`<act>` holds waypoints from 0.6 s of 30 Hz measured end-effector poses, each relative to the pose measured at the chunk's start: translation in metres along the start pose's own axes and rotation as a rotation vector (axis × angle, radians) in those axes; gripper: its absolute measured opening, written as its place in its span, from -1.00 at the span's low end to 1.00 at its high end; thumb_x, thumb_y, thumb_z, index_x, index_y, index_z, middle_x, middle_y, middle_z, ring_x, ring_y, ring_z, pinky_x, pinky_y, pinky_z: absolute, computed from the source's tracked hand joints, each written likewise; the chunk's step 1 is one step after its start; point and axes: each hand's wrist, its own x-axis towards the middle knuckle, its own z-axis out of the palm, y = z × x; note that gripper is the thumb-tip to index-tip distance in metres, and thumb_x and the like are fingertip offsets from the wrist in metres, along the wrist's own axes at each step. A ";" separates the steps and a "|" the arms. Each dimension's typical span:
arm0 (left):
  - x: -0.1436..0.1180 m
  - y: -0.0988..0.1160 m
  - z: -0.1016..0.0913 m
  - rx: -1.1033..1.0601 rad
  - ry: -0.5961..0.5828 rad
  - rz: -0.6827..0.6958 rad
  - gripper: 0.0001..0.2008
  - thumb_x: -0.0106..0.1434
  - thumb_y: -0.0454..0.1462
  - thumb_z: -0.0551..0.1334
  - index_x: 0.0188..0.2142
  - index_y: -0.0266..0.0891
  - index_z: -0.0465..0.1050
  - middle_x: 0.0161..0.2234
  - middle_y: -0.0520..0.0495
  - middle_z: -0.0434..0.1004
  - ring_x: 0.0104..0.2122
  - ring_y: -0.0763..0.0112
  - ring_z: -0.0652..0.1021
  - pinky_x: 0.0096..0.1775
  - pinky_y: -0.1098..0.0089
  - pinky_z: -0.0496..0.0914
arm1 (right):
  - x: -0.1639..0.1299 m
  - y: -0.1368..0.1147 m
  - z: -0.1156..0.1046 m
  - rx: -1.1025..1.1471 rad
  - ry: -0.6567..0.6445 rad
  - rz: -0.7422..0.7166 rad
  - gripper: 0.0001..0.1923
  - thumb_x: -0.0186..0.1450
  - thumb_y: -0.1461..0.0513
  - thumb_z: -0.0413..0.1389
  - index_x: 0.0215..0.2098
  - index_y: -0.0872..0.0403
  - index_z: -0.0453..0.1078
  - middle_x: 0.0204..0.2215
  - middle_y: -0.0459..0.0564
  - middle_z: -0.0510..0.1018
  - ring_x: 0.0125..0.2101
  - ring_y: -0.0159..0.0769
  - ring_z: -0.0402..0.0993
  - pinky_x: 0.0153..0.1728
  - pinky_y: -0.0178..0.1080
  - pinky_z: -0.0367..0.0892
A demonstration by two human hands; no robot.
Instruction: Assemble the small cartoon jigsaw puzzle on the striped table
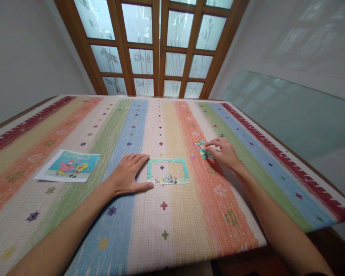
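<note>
A small jigsaw puzzle [167, 171] lies on the striped tablecloth, its border joined and its middle hollow. My left hand [129, 173] rests flat beside its left edge, fingers spread, thumb touching the lower left corner. My right hand [224, 152] reaches into a small pile of loose puzzle pieces [200, 148] to the right of the puzzle, fingertips on the pieces. Whether a piece is pinched between them cannot be seen.
A cartoon reference picture [70, 165] lies on the left part of the table [74, 237]. A single loose piece [192, 156] sits between pile and puzzle. Wooden glazed doors [158, 46] stand behind the table. The table's right edge runs close to a glass panel [290, 115].
</note>
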 end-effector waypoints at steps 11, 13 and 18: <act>-0.001 -0.001 0.003 0.022 0.027 0.016 -0.19 0.21 0.27 0.24 0.25 -0.19 0.32 0.21 -0.31 0.42 0.12 -0.15 0.44 0.18 -0.16 0.26 | -0.004 0.005 0.007 -0.159 -0.149 -0.111 -0.89 0.23 0.12 0.26 -0.36 -0.05 0.60 -0.29 0.10 0.58 -0.24 -0.01 0.47 -0.15 0.03 0.36; -0.001 -0.001 0.003 0.028 0.025 0.018 -0.19 0.21 0.28 0.23 0.25 -0.19 0.32 0.21 -0.31 0.43 0.11 -0.15 0.44 0.17 -0.16 0.26 | -0.004 0.005 0.008 -0.149 -0.160 -0.118 -0.89 0.24 0.12 0.25 -0.36 -0.05 0.59 -0.29 0.10 0.57 -0.25 -0.02 0.47 -0.15 0.03 0.36; -0.001 0.000 0.002 0.046 0.006 0.013 -0.16 0.22 0.31 0.20 0.25 -0.22 0.32 0.20 -0.34 0.43 0.12 -0.16 0.44 0.16 -0.18 0.27 | -0.004 0.000 0.008 -0.075 -0.176 -0.098 -0.89 0.27 0.14 0.21 -0.38 -0.03 0.53 -0.34 0.09 0.59 -0.26 0.00 0.47 -0.18 0.02 0.33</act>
